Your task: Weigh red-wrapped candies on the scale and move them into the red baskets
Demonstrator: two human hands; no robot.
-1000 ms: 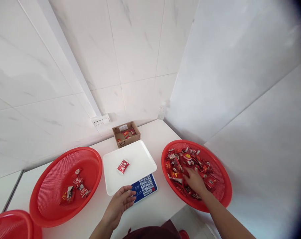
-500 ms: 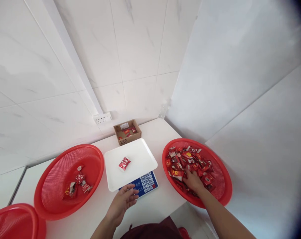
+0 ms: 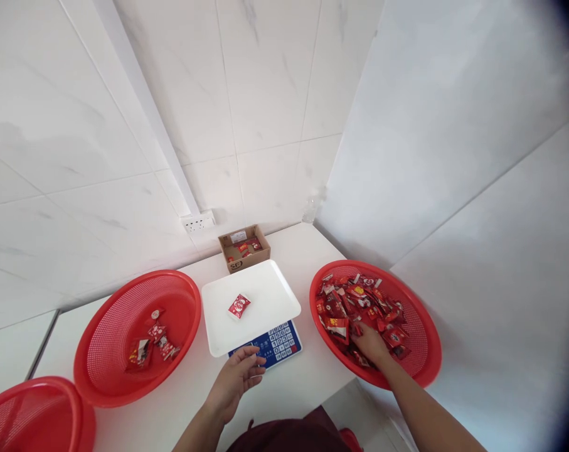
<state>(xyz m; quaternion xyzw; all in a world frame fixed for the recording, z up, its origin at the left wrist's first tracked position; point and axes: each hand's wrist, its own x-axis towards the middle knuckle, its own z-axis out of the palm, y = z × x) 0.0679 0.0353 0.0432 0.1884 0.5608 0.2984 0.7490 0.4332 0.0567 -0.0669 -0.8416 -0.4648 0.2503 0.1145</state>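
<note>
My right hand [image 3: 371, 343] reaches into the right red basket [image 3: 428, 351], fingers closed on a small red packet [image 3: 357, 329] at their tips. Many other red wrapped packets [image 3: 337, 301] lie around it. My left hand [image 3: 234, 382] hovers with loosely curled, parted fingers and nothing in them, just in front of the scale's blue keypad [image 3: 280, 344]. On the scale's white tray [image 3: 270, 295] lies a single red-and-white packet [image 3: 239, 306].
A second red basket [image 3: 100, 339] with several packets stands left of the scale. Part of another red basket [image 3: 30, 414] shows at the lower left. Behind the tray sits a small cardboard box [image 3: 249, 259] holding red packets. A clear plastic object [image 3: 309, 209] stands in the corner.
My right hand has shifted slightly among the packets, and a red packet now shows at its fingertips. My left hand stays by the keypad. The view has shifted slightly.
</note>
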